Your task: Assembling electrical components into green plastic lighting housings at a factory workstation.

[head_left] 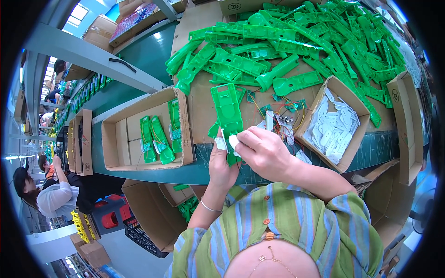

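My left hand (pixel 221 166) is closed round the lower end of a long green plastic shell (pixel 226 105), which points away from me over the table edge. White covers show on fingertips of both hands. My right hand (pixel 266 150) is closed in a pinch at the shell's near end, beside the left thumb; what its fingertips hold, if anything, is hidden. Just beyond the right hand lie small green circuit boards (pixel 291 107) with red and yellow wires. To the right, a cardboard box (pixel 360 104) holds many flat white plastic pieces (pixel 334 127).
A large heap of green shells (pixel 320 39) covers the far right of the table. On the left, a cardboard tray (pixel 113 121) contains several shells fitted with wired boards (pixel 160 139). Open cartons (pixel 148 208) stand below the table edge. Another person (pixel 51 194) sits farther left.
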`<state>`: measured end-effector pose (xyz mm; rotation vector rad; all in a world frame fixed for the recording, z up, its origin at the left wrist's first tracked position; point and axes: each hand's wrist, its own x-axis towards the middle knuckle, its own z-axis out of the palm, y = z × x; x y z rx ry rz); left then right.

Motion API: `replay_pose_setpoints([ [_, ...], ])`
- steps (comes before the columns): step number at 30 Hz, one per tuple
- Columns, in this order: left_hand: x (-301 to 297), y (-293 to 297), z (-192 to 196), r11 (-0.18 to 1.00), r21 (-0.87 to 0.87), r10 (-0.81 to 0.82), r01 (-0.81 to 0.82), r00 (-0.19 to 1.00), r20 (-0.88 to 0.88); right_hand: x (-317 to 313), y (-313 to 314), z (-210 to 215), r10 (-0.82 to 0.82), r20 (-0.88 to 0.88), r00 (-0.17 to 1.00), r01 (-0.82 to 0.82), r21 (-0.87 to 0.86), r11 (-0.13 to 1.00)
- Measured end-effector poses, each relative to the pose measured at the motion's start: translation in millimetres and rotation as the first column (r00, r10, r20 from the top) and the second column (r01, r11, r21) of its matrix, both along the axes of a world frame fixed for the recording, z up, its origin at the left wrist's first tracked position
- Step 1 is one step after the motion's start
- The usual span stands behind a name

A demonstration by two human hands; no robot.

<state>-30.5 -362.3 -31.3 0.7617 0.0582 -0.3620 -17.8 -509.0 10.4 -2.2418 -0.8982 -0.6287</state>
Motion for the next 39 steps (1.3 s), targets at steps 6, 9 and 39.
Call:
replay_pose_setpoints([
  [6, -7, -14, 7, 0.961, 0.21, 0.182, -0.177, 0.983, 0.0, 5, -2, -7, 0.039, 0.02, 0.999, -0.04, 0.039, 0.998],
  [9, -7, -5, -1, 0.991, 0.078, 0.107, -0.105, 0.994, -0.026, 6, -3, -5, 0.04, 0.0, 0.999, -0.04, 0.068, 0.997],
  [39, -3, -6, 41, 0.9, 0.36, 0.067, -0.247, 0.893, 0.445, -1, -18, 4, 0.517, -0.642, 0.566, 0.178, 0.707, 0.684],
])
